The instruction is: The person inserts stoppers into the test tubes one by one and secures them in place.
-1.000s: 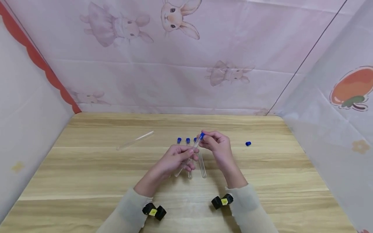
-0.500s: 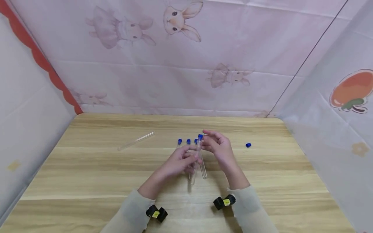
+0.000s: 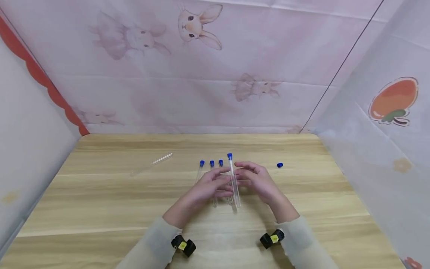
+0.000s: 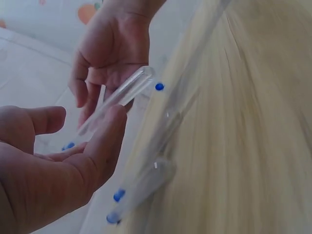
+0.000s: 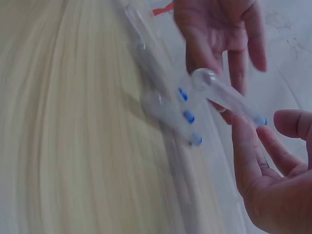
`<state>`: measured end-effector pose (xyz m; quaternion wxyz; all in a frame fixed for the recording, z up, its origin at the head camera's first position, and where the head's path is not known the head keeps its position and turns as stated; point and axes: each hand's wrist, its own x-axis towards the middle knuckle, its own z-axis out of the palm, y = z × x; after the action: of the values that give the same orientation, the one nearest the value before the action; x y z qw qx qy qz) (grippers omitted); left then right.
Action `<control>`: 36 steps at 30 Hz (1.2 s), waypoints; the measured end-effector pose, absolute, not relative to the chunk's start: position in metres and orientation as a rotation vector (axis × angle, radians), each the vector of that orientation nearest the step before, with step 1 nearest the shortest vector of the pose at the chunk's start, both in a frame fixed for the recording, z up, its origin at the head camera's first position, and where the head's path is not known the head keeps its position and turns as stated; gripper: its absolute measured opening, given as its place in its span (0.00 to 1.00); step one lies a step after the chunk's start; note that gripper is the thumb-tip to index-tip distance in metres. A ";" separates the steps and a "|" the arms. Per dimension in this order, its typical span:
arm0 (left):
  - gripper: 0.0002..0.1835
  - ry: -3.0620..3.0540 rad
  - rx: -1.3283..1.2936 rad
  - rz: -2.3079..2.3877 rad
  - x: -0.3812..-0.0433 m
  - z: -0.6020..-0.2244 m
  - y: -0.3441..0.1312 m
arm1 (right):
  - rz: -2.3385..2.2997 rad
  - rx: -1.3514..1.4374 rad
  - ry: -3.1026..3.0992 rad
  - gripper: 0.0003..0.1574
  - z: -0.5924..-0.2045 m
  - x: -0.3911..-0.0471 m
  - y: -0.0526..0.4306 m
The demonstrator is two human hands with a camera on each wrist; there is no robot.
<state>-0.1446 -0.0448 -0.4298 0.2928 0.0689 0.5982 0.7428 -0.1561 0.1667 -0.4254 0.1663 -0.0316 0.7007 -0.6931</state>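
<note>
A clear test tube with a blue cap (image 3: pixel 234 181) stands steeply slanted between my two hands, cap end up and away from me. The fingertips of my left hand (image 3: pixel 206 187) reach its left side, fingers fairly straight. From the right, the fingers of my right hand (image 3: pixel 260 184) meet it, also extended. In the left wrist view the tube (image 4: pixel 114 102) lies across the fingertips, with neither hand curled round it. Behind the left hand, 3 more capped test tubes lie on the table, their blue caps (image 3: pixel 212 163) in a row and their bodies partly hidden.
An uncapped clear tube (image 3: pixel 162 159) lies at the back left of the wooden table (image 3: pixel 100 209). One loose blue cap (image 3: pixel 280 164) sits at the back right. Fabric walls (image 3: pixel 201 104) with printed rabbits close off the back and sides.
The right fingers have come off the blue cap and moved down beside the tube. The tube has swung from slanting right to leaning slightly left, and the left hand's grip has loosened.
</note>
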 end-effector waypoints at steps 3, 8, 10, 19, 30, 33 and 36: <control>0.31 1.568 0.177 1.952 -0.145 -0.425 -0.038 | -1.928 -0.086 2.022 0.25 -0.426 -0.158 0.178; 0.33 1.545 0.162 1.909 -0.148 -0.422 -0.022 | -1.855 -0.057 2.028 0.26 -0.428 -0.163 0.195; 0.33 1.537 0.146 1.902 -0.150 -0.424 -0.016 | -1.848 -0.045 2.010 0.26 -0.430 -0.165 0.200; 0.33 1.519 0.174 1.884 -0.160 -0.431 -0.003 | -1.841 0.046 1.947 0.27 -0.435 -0.176 0.208; 0.33 1.551 0.086 1.857 -0.166 -0.435 -0.003 | -1.815 0.098 1.929 0.27 -0.436 -0.183 0.204; 0.33 1.562 0.101 1.843 -0.165 -0.434 -0.003 | -1.807 0.099 1.922 0.27 -0.436 -0.182 0.205; 0.34 1.570 0.117 1.834 -0.164 -0.433 -0.004 | -1.806 0.092 1.920 0.27 -0.437 -0.181 0.206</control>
<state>-0.1643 -0.0037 -0.4334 0.3541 0.0452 0.6075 0.7096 -0.1813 0.2061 -0.4372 0.2494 0.0340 0.7048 -0.6633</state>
